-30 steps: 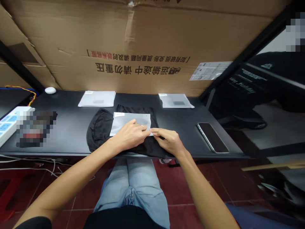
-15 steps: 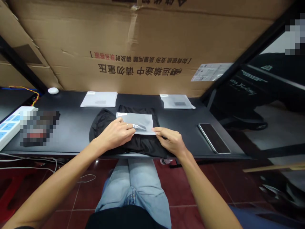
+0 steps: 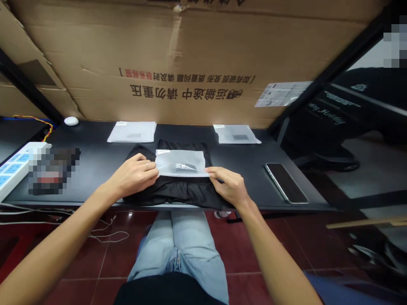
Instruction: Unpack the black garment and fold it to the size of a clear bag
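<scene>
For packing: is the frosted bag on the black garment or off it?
On it: the bag lies across the garment, black cloth showing around it, left hand and right hand at its ends.

Black top (image 3: 165, 290) at bottom of view, plain dark cloth. Light blue jeans (image 3: 178, 250), faded wash, seam lines along thighs. Thin silver-colour ring (image 3: 146, 166) on one finger of left hand (image 3: 133, 176). Left forearm (image 3: 57, 250) and right forearm (image 3: 273, 254) bare, slim shape.

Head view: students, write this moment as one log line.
left hand: plastic bag edge | right hand: bag corner | under bag: black cloth
</scene>
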Motion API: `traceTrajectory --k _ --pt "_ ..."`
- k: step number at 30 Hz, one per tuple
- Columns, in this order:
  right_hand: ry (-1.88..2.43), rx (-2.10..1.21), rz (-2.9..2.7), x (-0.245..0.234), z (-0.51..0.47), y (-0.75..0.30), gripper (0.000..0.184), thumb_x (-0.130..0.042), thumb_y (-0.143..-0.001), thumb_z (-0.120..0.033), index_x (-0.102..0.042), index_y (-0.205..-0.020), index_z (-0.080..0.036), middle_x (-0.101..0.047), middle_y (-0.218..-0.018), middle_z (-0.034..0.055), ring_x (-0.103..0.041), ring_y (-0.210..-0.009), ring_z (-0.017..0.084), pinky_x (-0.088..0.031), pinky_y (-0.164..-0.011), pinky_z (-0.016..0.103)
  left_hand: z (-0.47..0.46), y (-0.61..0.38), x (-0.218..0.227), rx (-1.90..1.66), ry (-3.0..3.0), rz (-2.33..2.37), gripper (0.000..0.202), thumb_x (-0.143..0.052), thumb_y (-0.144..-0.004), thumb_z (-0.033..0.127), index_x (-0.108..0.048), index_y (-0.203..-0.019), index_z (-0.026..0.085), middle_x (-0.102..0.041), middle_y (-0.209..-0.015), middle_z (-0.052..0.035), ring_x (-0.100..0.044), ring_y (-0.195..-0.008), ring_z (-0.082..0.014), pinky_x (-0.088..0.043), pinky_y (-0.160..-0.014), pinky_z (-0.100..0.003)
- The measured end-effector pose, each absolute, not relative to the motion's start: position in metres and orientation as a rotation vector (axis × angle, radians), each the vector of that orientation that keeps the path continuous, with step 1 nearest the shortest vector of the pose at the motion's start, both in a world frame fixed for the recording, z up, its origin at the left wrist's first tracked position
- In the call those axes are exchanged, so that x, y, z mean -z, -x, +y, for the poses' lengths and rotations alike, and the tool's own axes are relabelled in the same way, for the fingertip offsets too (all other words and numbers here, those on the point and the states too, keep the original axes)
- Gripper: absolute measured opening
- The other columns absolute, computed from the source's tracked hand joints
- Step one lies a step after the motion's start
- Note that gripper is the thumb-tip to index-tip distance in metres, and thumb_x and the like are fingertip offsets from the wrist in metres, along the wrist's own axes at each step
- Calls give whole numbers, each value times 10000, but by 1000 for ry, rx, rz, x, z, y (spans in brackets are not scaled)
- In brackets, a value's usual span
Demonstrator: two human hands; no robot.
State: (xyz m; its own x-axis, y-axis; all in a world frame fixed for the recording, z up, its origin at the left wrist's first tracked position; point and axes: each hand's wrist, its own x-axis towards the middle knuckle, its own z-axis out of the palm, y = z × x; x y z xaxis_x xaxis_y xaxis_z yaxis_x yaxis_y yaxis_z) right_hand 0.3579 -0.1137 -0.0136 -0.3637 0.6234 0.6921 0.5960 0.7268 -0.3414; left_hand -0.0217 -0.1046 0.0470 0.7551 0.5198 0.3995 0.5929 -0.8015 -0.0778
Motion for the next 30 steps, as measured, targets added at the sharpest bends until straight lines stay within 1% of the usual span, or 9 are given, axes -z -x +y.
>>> traceTrajectory --k 7,10,13,16,20,23,25,28,30 --pt "915 -46 -2101 13 -112 -357 250 -612 -1026 -86 -720 -900 -274 -865 -1108 41 -850 -1029 236 -719 -960 412 -110 42 -37 564 2780 -979 276 -578 -1084 251 -709 -841 248 -689 -815 -36 -665 -818 -208 -526 -837 -395" --pt "945 -50 -2047 13 -111 -358 212 -636 -1032 -105 -726 -926 -266 -867 -1095 41 -851 -1006 232 -713 -941 399 -111 35 -37 663 2820 -1016 151 -667 -1058 345 -762 -992 247 -737 -927 -53 -681 -861 -213 -538 -830 -381" --pt "950 -60 -2010 13 -111 -359 185 -663 -1033 -121 -721 -931 -264 -868 -1083 37 -850 -991 228 -708 -930 391 -110 18 -38 741 2832 -1031 236 -744 -1015 445 -767 -1137 244 -763 -1036 -71 -706 -949 -231 -539 -850 -380" --pt "943 -52 -2012 14 -111 -359 174 -672 -1029 -122 -716 -929 -258 -867 -1079 41 -848 -984 229 -705 -921 392 -107 -1 -37 721 2767 -1003 178 -691 -1057 404 -763 -1052 241 -774 -1026 -69 -704 -946 -233 -497 -819 -387" --pt "921 -44 -2005 11 -110 -356 173 -665 -1020 -111 -716 -940 -257 -862 -1063 51 -844 -980 236 -711 -913 411 -103 -16 -35 705 2687 -967 181 -626 -1088 302 -732 -960 231 -766 -951 -54 -693 -892 -228 -461 -779 -395" --pt "814 44 -1991 1 -116 -349 196 -714 -972 -93 -738 -1066 -263 -849 -1148 75 -823 -1108 283 -707 -984 496 -104 -22 -37 793 2627 -1034 175 -618 -1089 279 -709 -949 225 -755 -925 -51 -696 -864 -222 -464 -769 -387" --pt "732 127 -1994 -8 -124 -339 332 -742 -943 -71 -736 -1208 -271 -835 -1222 88 -803 -1175 304 -702 -1014 530 -105 -26 -41 872 2597 -1084 165 -622 -1089 282 -701 -955 226 -754 -931 -48 -698 -856 -216 -473 -775 -374" --pt "679 152 -2145 -20 -135 -318 443 -684 -983 -50 -697 -1370 -265 -826 -1264 90 -798 -1187 277 -700 -1048 486 -105 -33 -45 955 2572 -1121 165 -616 -1094 285 -697 -961 228 -753 -937 -40 -697 -846 -206 -477 -780 -360" --pt "721 151 -2293 -26 -136 -302 457 -606 -1035 -59 -661 -1453 -233 -800 -1350 109 -765 -1277 272 -668 -1118 473 -104 -38 -46 994 2557 -1141 174 -608 -1099 295 -700 -970 225 -750 -933 -37 -697 -838 -202 -475 -783 -357"
